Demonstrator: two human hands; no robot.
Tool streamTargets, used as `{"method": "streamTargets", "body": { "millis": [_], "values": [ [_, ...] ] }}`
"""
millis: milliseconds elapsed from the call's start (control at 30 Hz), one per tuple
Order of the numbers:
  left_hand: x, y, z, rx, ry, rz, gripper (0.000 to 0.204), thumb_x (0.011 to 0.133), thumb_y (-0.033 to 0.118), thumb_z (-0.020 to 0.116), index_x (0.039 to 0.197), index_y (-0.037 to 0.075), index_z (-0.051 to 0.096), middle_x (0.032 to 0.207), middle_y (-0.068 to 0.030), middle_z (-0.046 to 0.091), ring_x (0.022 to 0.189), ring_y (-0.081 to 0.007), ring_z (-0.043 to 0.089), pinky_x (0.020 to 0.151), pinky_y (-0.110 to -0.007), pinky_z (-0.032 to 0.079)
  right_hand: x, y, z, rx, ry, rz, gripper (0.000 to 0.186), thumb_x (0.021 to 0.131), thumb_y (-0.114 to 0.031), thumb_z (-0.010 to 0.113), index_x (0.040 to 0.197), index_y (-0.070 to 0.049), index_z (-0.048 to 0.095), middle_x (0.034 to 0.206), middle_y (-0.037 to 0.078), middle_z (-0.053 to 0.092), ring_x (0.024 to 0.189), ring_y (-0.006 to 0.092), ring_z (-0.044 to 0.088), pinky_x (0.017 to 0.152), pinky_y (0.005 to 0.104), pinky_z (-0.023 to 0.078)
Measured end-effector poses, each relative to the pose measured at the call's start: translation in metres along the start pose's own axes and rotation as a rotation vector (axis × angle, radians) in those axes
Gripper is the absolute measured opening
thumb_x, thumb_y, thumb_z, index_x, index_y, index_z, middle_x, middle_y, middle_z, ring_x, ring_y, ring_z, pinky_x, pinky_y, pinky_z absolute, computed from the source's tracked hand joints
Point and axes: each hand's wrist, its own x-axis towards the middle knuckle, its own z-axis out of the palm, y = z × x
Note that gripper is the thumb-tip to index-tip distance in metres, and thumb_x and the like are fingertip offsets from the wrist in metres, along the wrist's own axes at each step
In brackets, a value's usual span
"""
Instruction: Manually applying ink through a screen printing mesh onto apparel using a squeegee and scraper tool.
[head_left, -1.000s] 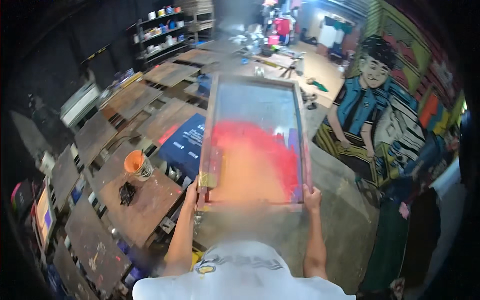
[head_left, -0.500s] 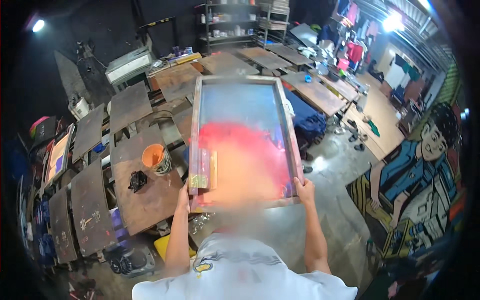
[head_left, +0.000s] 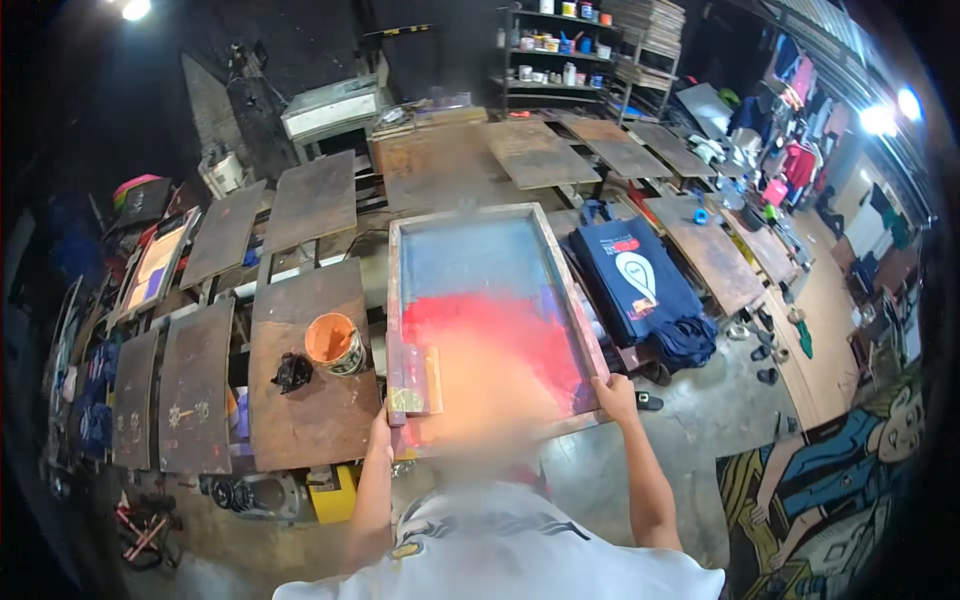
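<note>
I hold a wooden-framed printing screen in front of me with both hands. My left hand grips its near left corner, with the fingers partly hidden. At the near right corner, my right hand is closed on the frame, thumb on top. Red ink spreads over the near half of the mesh, which turns pale orange toward me; the far half is bluish. A squeegee with a wooden strip lies inside the frame along its left side, close to my left hand. Blur covers the frame's near middle.
Left of the screen, an orange-lined bucket and a crumpled black plastic bag sit on a brown board. A navy printed tote bag lies to the right. Rows of boards extend back toward a shelf of containers. Footwear lies on the floor.
My view has turned, so the surroundings shift. The navy tote bag, formerly mostly covered by the screen, now shows on the right. Both hands keep their hold on the screen.
</note>
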Motion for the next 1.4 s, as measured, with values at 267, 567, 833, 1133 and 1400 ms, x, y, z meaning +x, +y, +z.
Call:
{"method": "streamTargets", "body": {
  "millis": [267, 567, 833, 1133, 1400],
  "values": [
    [0.008, -0.004, 0.036, 0.014, 0.197, -0.023, 0.040, 0.103, 0.047, 0.044, 0.091, 0.015, 0.065, 0.067, 0.0034, 0.056, 0.057, -0.0104, 0.054, 0.053, -0.028, 0.044, 0.075, 0.020, 0.013, 0.030, -0.064, -0.072, 0.051, 0.081, -0.040, 0.073, 0.065, 0.006, 0.059, 0.060, 0.023, 0.060, 0.058, 0.0318, 0.064, 0.057, 0.0446, 0.048],
    [0.028, -0.025, 0.042, -0.073, 0.183, 0.006, 0.040, 0.103, 0.045, 0.044, 0.104, 0.011, 0.066, 0.081, 0.0002, 0.064, 0.070, -0.0141, 0.061, 0.061, -0.033, 0.051, 0.104, 0.023, 0.015, 0.064, -0.113, -0.076, 0.049, 0.081, -0.038, 0.074, 0.066, 0.006, 0.060, 0.062, 0.024, 0.062, 0.060, 0.0351, 0.066, 0.058, 0.0451, 0.049],
    [0.037, -0.034, 0.017, -0.023, 0.111, -0.049, 0.043, 0.104, 0.035, 0.040, 0.128, 0.006, 0.060, 0.119, -0.0094, 0.068, 0.105, -0.0227, 0.068, 0.092, -0.039, 0.055, 0.104, 0.024, 0.019, 0.089, -0.106, -0.071, 0.049, 0.081, -0.038, 0.074, 0.067, 0.007, 0.061, 0.062, 0.025, 0.061, 0.061, 0.0370, 0.066, 0.058, 0.0461, 0.049],
    [0.025, -0.039, 0.023, 0.031, 0.158, -0.007, 0.042, 0.104, 0.036, 0.041, 0.125, 0.007, 0.062, 0.113, -0.0062, 0.070, 0.104, -0.0201, 0.067, 0.093, -0.037, 0.053, 0.093, 0.037, 0.031, 0.067, -0.146, -0.056, 0.050, 0.082, -0.040, 0.073, 0.068, 0.007, 0.062, 0.063, 0.025, 0.062, 0.062, 0.0368, 0.066, 0.058, 0.0458, 0.048],
    [0.008, -0.022, 0.055, 0.019, 0.100, -0.140, 0.049, 0.101, 0.046, 0.041, 0.125, 0.007, 0.058, 0.117, -0.0142, 0.066, 0.103, -0.0327, 0.066, 0.084, -0.055, 0.057, 0.088, 0.054, 0.053, 0.097, -0.175, 0.011, 0.052, 0.083, -0.044, 0.072, 0.072, 0.006, 0.059, 0.069, 0.026, 0.063, 0.066, 0.0388, 0.065, 0.061, 0.0472, 0.048]
  ]
}}
